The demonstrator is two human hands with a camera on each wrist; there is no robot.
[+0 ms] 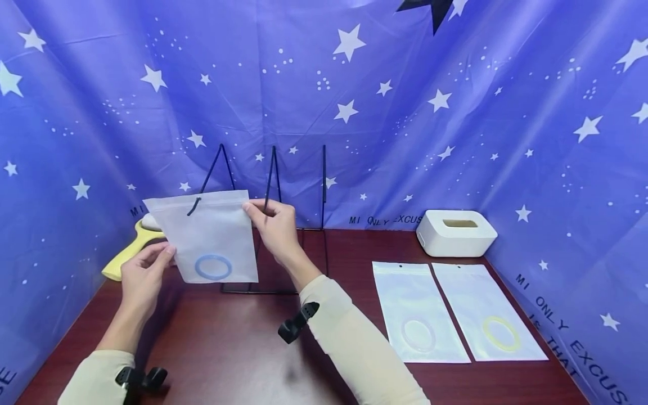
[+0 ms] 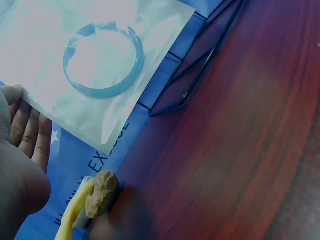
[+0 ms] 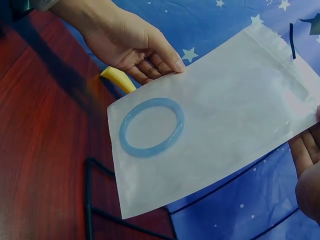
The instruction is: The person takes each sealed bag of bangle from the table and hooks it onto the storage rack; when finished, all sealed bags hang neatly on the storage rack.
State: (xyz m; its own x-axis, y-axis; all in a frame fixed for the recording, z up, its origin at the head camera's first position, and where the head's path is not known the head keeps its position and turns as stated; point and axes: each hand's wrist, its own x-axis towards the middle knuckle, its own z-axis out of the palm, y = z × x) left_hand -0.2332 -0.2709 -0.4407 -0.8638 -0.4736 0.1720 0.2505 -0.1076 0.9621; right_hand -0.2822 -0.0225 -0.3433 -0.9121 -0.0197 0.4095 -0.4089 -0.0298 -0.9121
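A white zip bag point(image 1: 223, 225) with a blue bangle point(image 1: 214, 267) inside hangs upright between my hands, slightly tilted. My left hand point(image 1: 143, 275) pinches its left edge between thumb and fingers. Higher up, my right hand point(image 1: 277, 225) pinches the right edge near the zip strip. The tip of a black hook from the wire display rack point(image 1: 324, 185) shows in front of the bag's top, at the zip strip. Most of the rack's left side is hidden behind the bag. In the right wrist view, the bangle point(image 3: 152, 127) lies near the bag's bottom end.
To the right lie two more white bags, one with a pale bangle point(image 1: 418, 335), the other with a yellow bangle point(image 1: 501, 333). A white tissue box point(image 1: 455, 233) stands behind them. A yellow-handled thing point(image 1: 126, 253) is at the left, beside the starred curtain point(image 1: 304, 84).
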